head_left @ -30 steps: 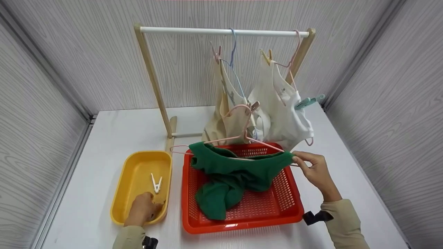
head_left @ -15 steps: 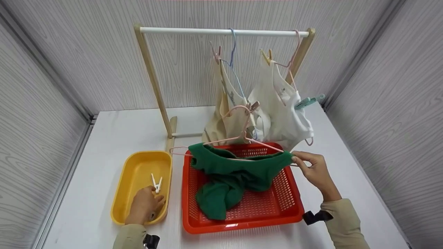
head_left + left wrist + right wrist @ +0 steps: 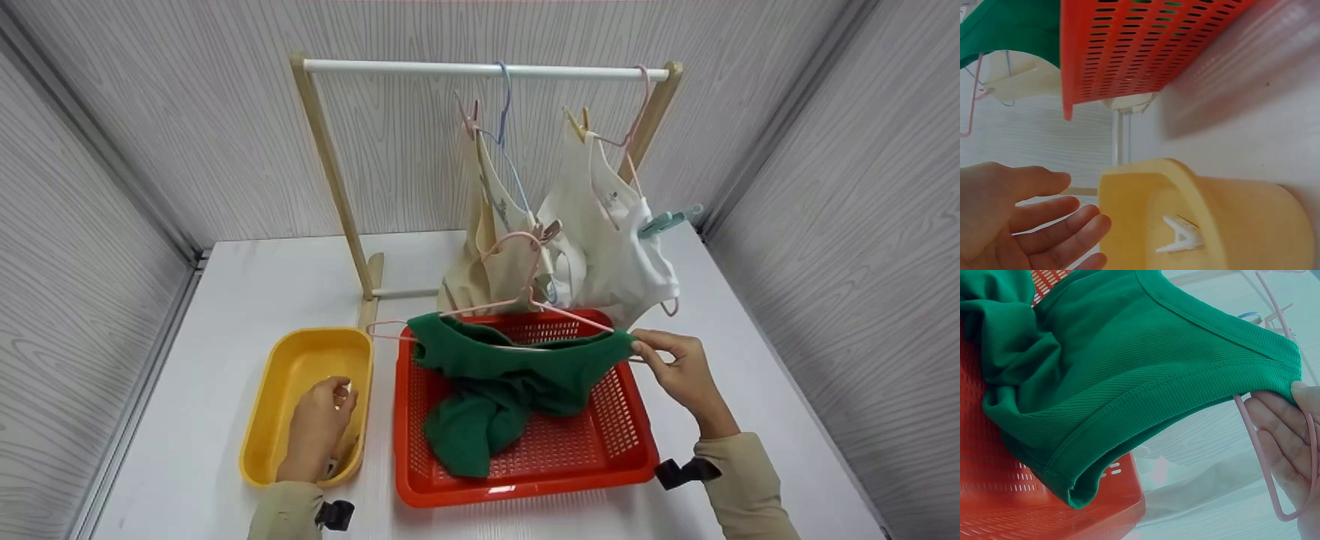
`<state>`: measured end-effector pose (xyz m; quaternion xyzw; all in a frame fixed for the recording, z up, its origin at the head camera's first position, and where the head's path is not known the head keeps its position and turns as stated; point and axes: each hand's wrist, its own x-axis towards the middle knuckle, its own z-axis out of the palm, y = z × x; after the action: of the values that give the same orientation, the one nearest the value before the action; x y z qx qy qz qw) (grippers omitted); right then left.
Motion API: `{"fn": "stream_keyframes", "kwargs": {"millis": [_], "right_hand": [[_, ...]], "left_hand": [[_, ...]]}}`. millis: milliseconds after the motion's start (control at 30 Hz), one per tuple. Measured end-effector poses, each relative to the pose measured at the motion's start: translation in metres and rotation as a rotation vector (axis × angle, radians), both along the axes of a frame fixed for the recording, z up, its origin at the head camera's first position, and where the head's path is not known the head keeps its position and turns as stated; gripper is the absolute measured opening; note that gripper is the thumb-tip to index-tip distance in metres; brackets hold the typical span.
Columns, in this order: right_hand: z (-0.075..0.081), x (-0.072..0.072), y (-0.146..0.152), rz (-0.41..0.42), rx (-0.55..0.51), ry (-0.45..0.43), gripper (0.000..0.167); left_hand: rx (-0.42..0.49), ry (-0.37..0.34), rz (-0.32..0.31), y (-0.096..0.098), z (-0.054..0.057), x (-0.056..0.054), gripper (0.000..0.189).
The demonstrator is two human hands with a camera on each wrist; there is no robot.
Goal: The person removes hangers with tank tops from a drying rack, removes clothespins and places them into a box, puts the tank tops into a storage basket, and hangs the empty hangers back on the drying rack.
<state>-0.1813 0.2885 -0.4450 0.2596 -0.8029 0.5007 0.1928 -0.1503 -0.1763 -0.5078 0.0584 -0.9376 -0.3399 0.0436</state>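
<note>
My left hand hovers over the yellow bin, its fingers loosely bent and holding nothing. Just ahead of those fingers, a white clothespin lies in the bin; in the head view the fingers mostly cover it. A brownish piece shows beside the hand at the bin's right wall. My right hand pinches the shoulder strap of a green tank top between thumb and fingers, at the end of a pink hanger. The hanger runs through both straps, and the top's lower part drapes into the red basket.
The red basket stands between my hands. Behind it is a drying rack with a beige top and a white top on hangers, held by clothespins, including a teal clothespin. Panel walls enclose the table.
My left hand has moved forward inside the yellow bin, from its near end to over the white clothespin. The pink hanger has sunk slightly; my right hand keeps its grip.
</note>
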Motion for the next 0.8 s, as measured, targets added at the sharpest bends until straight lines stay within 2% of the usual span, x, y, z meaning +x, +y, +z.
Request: {"fn": "stream_keyframes", "kwargs": {"millis": [167,400,567,667,800], "right_hand": [[0.001,0.001,-0.001,-0.003,0.006,-0.013,0.022],[0.001,0.002,-0.001,0.005,-0.004,-0.025,0.022],[-0.001,0.002,-0.001,0.032,-0.017,-0.027,0.021],[-0.001,0.001,-0.001,0.044,-0.02,-0.013,0.021],[-0.002,0.0,-0.001,0.055,-0.026,0.002,0.022]], "left_hand": [[0.008,0.072,0.021,0.006,0.01,-0.003,0.029],[0.016,0.251,0.028,0.015,0.024,-0.009,0.024],[0.016,0.352,0.025,0.022,0.034,-0.014,0.022],[0.021,0.432,0.009,0.027,0.04,-0.016,0.024],[0.028,0.524,-0.048,0.033,0.046,-0.019,0.027]]}}
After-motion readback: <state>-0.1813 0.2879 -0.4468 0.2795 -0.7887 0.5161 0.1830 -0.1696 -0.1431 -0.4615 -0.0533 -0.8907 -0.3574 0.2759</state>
